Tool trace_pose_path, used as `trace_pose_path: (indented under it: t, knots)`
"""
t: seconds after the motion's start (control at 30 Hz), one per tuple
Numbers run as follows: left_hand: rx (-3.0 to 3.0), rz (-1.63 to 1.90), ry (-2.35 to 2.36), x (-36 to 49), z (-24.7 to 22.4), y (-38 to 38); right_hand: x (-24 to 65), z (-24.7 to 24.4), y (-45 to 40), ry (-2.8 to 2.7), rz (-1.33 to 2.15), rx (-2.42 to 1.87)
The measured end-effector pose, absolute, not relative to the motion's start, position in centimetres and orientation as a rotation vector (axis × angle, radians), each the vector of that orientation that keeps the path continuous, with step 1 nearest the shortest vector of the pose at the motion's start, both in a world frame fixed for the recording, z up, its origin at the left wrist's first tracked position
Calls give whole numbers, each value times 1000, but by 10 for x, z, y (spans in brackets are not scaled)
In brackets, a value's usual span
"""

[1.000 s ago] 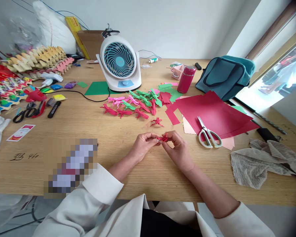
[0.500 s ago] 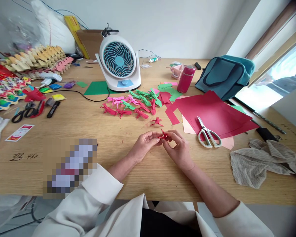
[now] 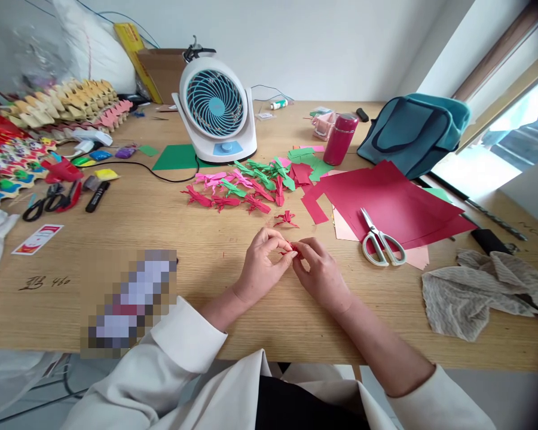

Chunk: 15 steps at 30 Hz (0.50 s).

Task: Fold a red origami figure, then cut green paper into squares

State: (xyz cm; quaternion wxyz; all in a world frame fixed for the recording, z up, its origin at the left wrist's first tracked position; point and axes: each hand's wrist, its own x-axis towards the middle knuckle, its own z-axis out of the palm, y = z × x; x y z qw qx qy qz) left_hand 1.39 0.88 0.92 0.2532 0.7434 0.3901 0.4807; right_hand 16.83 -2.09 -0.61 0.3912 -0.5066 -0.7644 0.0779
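Red paper figure (image 3: 295, 248), grey striped cloth (image 3: 457, 301)

A broad cream cuff (image 3: 189, 329) sits behind the left hand (image 3: 268, 261); below, the cream jacket (image 3: 235, 391) opens over a black top (image 3: 298, 407).

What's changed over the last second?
Left hand shifted slightly up in view, its fingertips now hiding more of the red folded paper. Both hands still hold it; right hand barely moved. Scissors and fan unmoved.
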Motion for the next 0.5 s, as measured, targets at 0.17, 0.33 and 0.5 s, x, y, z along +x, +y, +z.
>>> trace_pose_path:
  t: [0.17, 0.33, 0.5]
  knots:
    - [1914, 1288, 1032, 13, 8, 10, 168, -5, -22, -1957, 167, -1297]
    - [1735, 1131, 1039, 12, 5, 13, 169, -6, -22, -1965, 156, -1293]
    - [1939, 1208, 1035, 13, 7, 11, 170, -5, -22, -1974, 182, -1314]
